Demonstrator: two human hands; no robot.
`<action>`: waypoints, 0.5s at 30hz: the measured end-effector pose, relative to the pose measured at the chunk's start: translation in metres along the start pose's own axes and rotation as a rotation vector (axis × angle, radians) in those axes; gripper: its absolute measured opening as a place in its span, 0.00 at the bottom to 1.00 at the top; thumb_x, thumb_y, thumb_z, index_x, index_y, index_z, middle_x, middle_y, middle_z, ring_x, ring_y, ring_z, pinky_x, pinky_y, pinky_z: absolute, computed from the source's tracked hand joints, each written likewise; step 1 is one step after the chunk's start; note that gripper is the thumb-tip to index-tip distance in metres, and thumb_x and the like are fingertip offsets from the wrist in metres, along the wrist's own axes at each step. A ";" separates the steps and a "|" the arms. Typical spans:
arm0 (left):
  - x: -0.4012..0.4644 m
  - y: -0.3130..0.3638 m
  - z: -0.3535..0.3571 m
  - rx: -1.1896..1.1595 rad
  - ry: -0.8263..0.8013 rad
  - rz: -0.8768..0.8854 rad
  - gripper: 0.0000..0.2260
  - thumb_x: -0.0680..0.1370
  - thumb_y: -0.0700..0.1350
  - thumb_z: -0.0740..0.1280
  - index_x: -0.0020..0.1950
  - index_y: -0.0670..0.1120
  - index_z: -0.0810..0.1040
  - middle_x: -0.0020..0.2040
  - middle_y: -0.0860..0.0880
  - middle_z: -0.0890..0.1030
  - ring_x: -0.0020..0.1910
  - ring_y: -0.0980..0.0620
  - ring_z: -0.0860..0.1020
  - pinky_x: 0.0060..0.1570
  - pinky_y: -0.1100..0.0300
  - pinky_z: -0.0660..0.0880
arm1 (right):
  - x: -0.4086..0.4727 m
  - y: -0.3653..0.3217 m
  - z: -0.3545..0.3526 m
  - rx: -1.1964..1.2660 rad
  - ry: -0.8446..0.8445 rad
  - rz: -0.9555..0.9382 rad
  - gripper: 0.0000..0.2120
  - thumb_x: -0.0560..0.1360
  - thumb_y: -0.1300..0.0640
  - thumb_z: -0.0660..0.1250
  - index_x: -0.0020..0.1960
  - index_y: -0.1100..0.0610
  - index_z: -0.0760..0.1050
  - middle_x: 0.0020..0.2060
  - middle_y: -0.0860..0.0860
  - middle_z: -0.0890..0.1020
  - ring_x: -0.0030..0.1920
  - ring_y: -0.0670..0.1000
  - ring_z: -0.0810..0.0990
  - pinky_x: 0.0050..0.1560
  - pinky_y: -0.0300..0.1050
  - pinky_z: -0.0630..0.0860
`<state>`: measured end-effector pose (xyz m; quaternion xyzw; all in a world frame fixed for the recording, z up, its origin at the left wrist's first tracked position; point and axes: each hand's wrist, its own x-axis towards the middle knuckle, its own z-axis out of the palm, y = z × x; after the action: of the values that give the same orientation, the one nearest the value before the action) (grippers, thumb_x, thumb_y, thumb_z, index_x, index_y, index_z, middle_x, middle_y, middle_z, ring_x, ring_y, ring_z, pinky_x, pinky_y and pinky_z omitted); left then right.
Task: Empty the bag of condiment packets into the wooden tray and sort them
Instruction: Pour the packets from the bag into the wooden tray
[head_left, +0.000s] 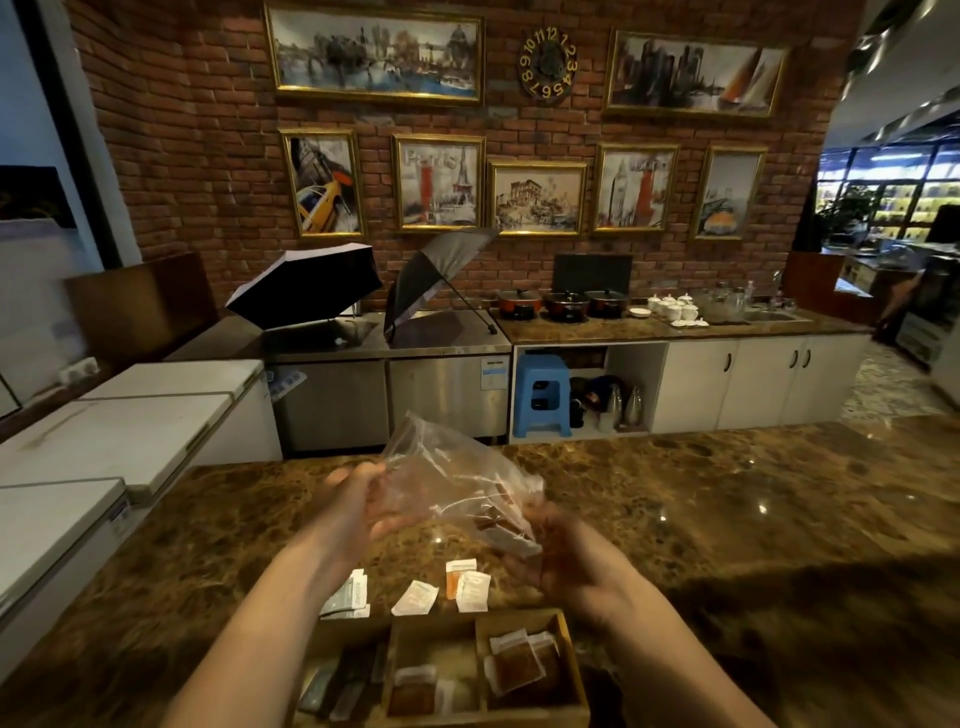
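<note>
Packets (441, 592), perhaps four, beyond tray (570, 657)

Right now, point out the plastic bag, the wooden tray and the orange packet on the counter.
plastic bag (447, 483): head view, on its clear crumpled middle.
wooden tray (570, 656): head view, on its right wall.
orange packet (453, 581): head view, on its orange lower half, just beyond the tray.

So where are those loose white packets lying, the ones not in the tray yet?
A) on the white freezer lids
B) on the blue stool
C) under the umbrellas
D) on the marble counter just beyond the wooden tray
D: the loose packets lie on the brown marble counter just beyond the wooden tray, below the clear bag both hands hold.
</note>
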<state>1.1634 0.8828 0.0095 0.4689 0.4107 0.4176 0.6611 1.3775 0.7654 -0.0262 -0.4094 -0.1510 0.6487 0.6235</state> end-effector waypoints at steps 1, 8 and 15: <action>0.002 -0.004 -0.004 0.051 -0.002 -0.014 0.10 0.82 0.44 0.62 0.57 0.40 0.78 0.50 0.41 0.87 0.49 0.41 0.86 0.54 0.41 0.81 | -0.001 -0.001 -0.002 -0.022 0.029 0.001 0.22 0.69 0.64 0.73 0.62 0.65 0.76 0.60 0.65 0.80 0.54 0.62 0.82 0.46 0.51 0.84; 0.009 -0.018 -0.010 0.334 0.143 0.161 0.06 0.80 0.51 0.65 0.56 0.53 0.78 0.55 0.49 0.84 0.54 0.47 0.83 0.58 0.46 0.79 | 0.004 -0.004 -0.012 -0.372 0.177 -0.069 0.13 0.73 0.69 0.70 0.58 0.61 0.80 0.55 0.61 0.84 0.56 0.61 0.83 0.54 0.58 0.83; 0.004 -0.039 0.005 0.923 -0.292 0.234 0.22 0.77 0.55 0.71 0.70 0.56 0.72 0.63 0.57 0.77 0.60 0.56 0.76 0.54 0.63 0.73 | 0.016 0.016 0.006 -1.367 0.083 -0.352 0.05 0.75 0.58 0.73 0.47 0.53 0.77 0.44 0.53 0.83 0.44 0.57 0.84 0.44 0.53 0.83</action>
<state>1.1763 0.8768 -0.0275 0.8092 0.4003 0.1938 0.3839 1.3638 0.7796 -0.0391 -0.7030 -0.5646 0.2823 0.3276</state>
